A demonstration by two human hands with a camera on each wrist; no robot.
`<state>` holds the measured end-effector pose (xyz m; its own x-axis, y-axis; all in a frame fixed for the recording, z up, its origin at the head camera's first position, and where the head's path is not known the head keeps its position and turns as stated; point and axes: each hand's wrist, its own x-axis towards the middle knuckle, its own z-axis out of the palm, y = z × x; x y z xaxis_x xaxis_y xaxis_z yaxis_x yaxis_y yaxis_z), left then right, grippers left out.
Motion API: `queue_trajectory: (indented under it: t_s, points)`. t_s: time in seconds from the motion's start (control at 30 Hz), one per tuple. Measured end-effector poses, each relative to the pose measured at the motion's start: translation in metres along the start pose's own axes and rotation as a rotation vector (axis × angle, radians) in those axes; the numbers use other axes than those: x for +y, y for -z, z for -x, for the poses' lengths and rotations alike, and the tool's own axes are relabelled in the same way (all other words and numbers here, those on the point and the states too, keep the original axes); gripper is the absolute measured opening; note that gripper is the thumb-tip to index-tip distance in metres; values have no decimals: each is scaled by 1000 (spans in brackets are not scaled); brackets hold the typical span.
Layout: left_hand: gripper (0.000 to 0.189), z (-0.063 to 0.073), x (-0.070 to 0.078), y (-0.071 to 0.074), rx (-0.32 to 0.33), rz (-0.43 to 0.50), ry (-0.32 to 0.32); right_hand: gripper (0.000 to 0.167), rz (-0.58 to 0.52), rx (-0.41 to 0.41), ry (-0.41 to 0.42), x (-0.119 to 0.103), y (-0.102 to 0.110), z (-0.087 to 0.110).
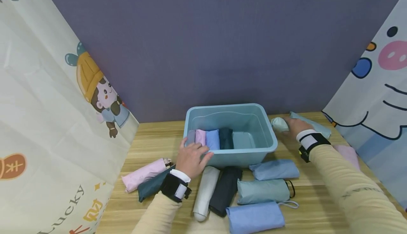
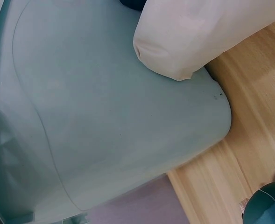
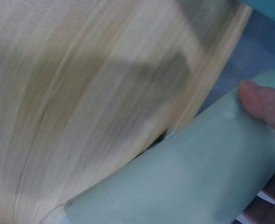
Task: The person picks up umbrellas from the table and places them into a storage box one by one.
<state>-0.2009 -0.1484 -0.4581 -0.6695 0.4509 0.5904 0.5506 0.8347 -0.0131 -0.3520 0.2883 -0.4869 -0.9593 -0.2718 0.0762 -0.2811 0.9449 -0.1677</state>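
A pale green folded umbrella point(image 1: 279, 124) is in my right hand point(image 1: 297, 127), just right of the blue-grey plastic bin point(image 1: 271, 144). In the right wrist view the thumb point(image 3: 263, 105) lies along one side of this umbrella and the fingers curl beneath it, above the wooden table. My left hand point(image 1: 191, 158) rests on the bin's near rim at its left, thumb spread away from the fingers. Inside the bin, a grey, a pink point(image 1: 200, 137), a blue point(image 1: 212, 139) and a dark folded umbrella point(image 1: 226, 138) stand in a row against the left side.
In front of the bin lie a light grey umbrella point(image 1: 206, 191), a black one point(image 1: 225, 191) and several bluish ones point(image 1: 264, 191). A pink umbrella point(image 1: 144, 174) and a dark green one point(image 1: 152, 184) are at left. Another teal umbrella point(image 1: 314, 125) lies behind my right hand.
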Motion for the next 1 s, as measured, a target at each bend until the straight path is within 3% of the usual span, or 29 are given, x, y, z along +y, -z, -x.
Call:
queue_trajectory:
  t_s: [0.23,0.5,0.67,1.0]
  points:
    - [24,-1,2,2,-10,0,6,66,3,-2,38,-1,20,3]
    - [25,-1,1,3,-14,4,11,62,21,15,-4,-4,33,6]
    - [27,0,1,2,-25,0,20,61,34,37,41,-7,45,4]
    - [29,1,1,2,-28,-4,15,62,45,104,61,-33,81,-1]
